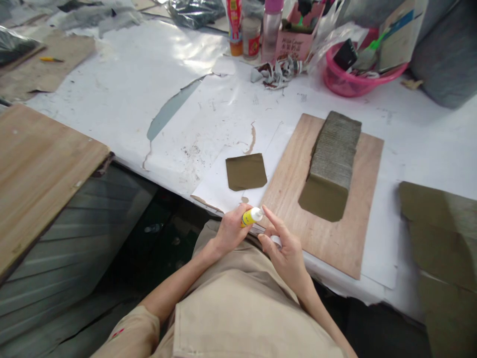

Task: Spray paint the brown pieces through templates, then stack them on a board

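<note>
My left hand (pixel 231 229) is closed around a small yellow and white glue tube (pixel 252 216) at the table's front edge. My right hand (pixel 283 246) is right beside it, index finger stretched toward the tube's tip and the other fingers curled on a small white piece, perhaps the cap (pixel 276 240). Just beyond my hands lies a single olive-brown square sheet (pixel 246 171) on white paper. To its right a stack of the same olive sheets (pixel 333 164) lies fanned on a wooden board (pixel 335 238).
A pink basin (pixel 350 82) with tools, bottles (pixel 234 27) and a pink box (pixel 296 42) stand at the back. More olive material (pixel 443 233) lies at the right. A wooden panel (pixel 37 169) juts out at left, over a gap beside the table.
</note>
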Demonstrator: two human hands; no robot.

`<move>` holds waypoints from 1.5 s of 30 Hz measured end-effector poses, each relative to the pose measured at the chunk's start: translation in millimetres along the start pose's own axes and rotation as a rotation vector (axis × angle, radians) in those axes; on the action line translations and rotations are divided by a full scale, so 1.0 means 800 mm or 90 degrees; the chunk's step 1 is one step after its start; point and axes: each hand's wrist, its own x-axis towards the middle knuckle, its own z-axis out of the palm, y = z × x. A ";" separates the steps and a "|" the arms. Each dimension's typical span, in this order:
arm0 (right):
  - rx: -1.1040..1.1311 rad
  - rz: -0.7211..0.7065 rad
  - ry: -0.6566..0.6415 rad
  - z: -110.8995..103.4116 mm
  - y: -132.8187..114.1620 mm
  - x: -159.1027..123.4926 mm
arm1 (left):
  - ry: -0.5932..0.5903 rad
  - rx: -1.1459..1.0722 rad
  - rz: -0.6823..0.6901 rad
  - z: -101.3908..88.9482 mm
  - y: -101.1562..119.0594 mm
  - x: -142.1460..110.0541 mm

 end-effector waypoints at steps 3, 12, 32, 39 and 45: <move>-0.013 -0.018 0.000 0.001 -0.001 0.001 | -0.001 -0.001 0.002 0.000 0.001 0.000; -0.050 -0.022 -0.005 0.003 0.001 0.001 | -0.010 0.000 -0.013 -0.001 0.001 0.001; 0.585 0.221 -0.044 -0.014 -0.018 0.008 | 0.012 -0.003 -0.011 0.000 0.002 0.002; 0.561 0.220 -0.060 -0.009 -0.013 0.009 | -0.005 -0.007 -0.001 0.001 0.002 0.000; 0.553 0.241 -0.073 -0.007 -0.010 0.006 | -0.001 -0.003 0.011 0.000 0.003 0.001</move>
